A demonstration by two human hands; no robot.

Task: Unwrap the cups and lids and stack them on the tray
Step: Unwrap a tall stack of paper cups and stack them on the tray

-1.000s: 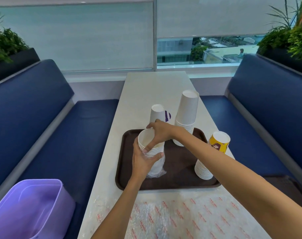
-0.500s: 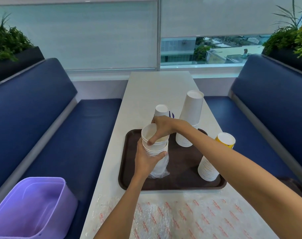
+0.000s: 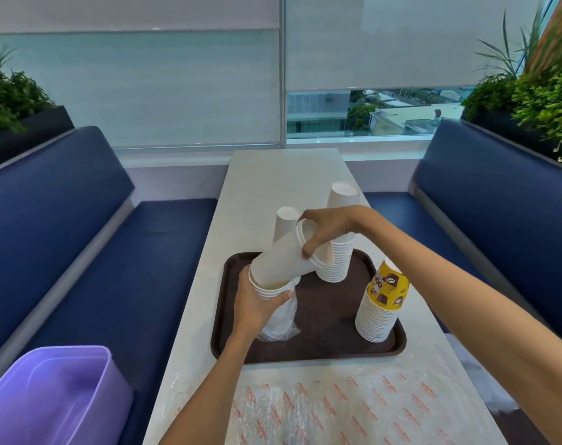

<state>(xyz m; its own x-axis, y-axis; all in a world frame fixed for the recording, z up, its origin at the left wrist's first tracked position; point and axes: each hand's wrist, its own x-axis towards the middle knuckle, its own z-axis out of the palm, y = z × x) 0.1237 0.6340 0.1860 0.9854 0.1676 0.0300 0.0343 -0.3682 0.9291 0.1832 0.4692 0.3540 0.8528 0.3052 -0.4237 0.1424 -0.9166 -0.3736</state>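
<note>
1. Two hands work over the left half of a brown tray on a pale table. A purple bin sits far left on the bench.
2. The left forearm rises from the bottom edge. The left hand is wrapped round a lower stack of white cups just under its rims, with the thumb across the near side.
3. This stack stands mouth-up above the tray's left part. Clear wrap hangs bunched round its lower half, under the hand.
4. A tilted stack of white cups leans up and to the right. Its base is still inside the lower stack's mouth.
5. Behind it, a small stack stands upside down at the tray's far edge.
6. The right arm reaches in from the lower right. The right hand pinches the open rim of the tilted stack, with the fingers curled over the top edge and the thumb pressed on the near edge.
7. A tall stack stands upside down on the tray just behind that hand.
8. A yellow stack stands upside down in the tray's right near corner, leaning slightly.
9. A clear sheet with red print lies on the table, nearer than the tray.
</note>
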